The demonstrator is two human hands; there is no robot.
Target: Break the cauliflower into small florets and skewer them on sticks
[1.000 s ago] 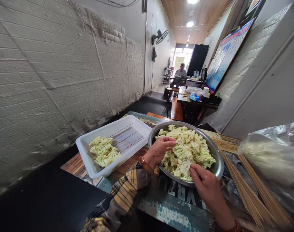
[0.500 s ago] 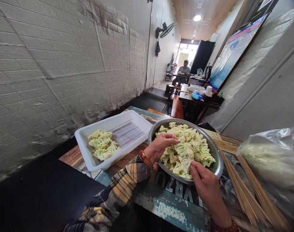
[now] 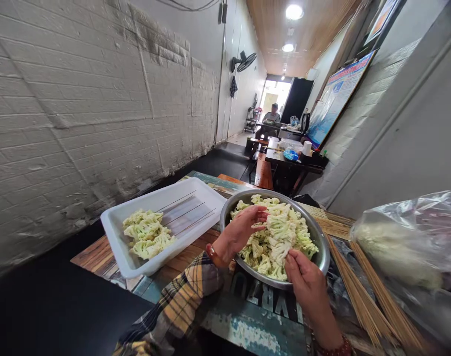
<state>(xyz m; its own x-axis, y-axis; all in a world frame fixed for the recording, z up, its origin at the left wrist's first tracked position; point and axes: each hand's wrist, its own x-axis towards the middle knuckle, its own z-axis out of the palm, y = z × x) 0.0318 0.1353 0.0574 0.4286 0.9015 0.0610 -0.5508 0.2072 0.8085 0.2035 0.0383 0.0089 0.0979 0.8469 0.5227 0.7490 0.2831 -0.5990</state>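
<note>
A steel bowl (image 3: pixel 323 254) full of cut cauliflower (image 3: pixel 258 262) stands before me on the table. Over its left side, my left hand (image 3: pixel 243 230) is open, fingers apart, beside a run of pale florets. At the bowl's near right rim, my right hand (image 3: pixel 307 279) pinches the end of a cauliflower floret (image 3: pixel 280 249); whether a stick runs through it is hidden by my fingers. To the left is a white plastic tray (image 3: pixel 136 269) where skewered cauliflower (image 3: pixel 147 235) lies, with thin bamboo sticks (image 3: pixel 184 210) pointing away from it.
Two bundles of bamboo skewers (image 3: pixel 358 291) lie right of the bowl on dark plastic. Beyond them sits a clear plastic bag (image 3: pixel 399 242) with pale contents. A brick-patterned wall (image 3: pixel 80 99) runs along the left. Farther back, a person (image 3: pixel 272 114) sits beyond another table (image 3: pixel 280 155).
My left hand's fingers have spread apart from a pinch at the cauliflower. My right hand keeps its pinch at the bowl's near right. The whole view has shifted slightly.
</note>
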